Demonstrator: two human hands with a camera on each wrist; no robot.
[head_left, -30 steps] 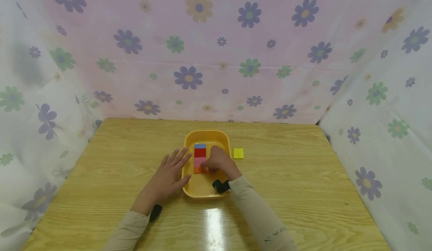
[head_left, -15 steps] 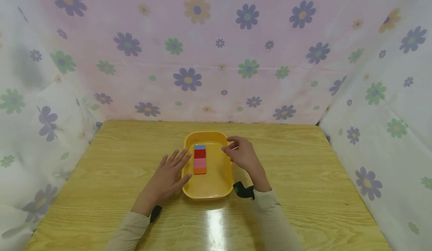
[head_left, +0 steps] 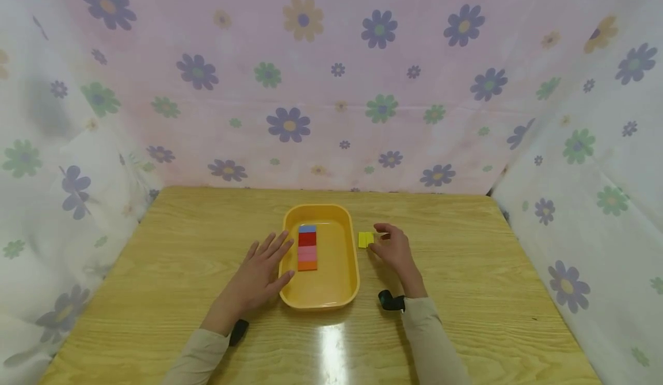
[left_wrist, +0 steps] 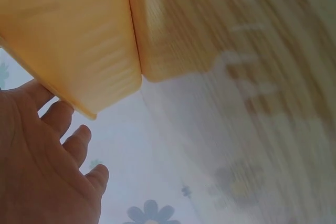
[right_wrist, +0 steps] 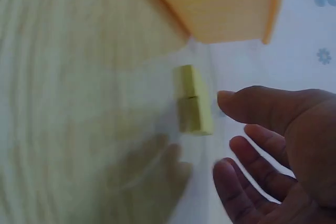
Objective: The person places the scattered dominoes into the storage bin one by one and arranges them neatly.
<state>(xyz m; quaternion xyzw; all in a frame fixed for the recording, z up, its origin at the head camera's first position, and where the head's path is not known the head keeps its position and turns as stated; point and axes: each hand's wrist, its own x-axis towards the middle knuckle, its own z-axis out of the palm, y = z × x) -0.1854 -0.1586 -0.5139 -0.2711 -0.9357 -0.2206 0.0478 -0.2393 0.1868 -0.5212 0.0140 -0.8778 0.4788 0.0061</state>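
A yellow-orange plastic tray (head_left: 331, 293) stands on the table. Along its left side lies a row of flat coloured blocks: blue (head_left: 307, 229), red (head_left: 307, 239), pink (head_left: 307, 253) and orange (head_left: 307, 266). My left hand (head_left: 256, 278) rests with spread fingers on the tray's left rim; the left wrist view shows fingers (left_wrist: 59, 116) touching that rim from outside. To the right of the tray, two yellow blocks (head_left: 365, 239) lie side by side. Beside them is my right hand (head_left: 396, 252), its thumb and fingers apart; in the right wrist view a gap separates it from the yellow blocks (right_wrist: 197, 103).
The wood-grain table (head_left: 481, 293) extends on both sides of the tray. A flowered cloth (head_left: 331, 86) hangs behind and at both sides of it. A dark wrist camera (head_left: 391, 301) sits at the right wrist.
My right hand has left the tray's inside, crossed its right rim and come down to the right, beside the yellow blocks. My left hand has stayed at the left rim.
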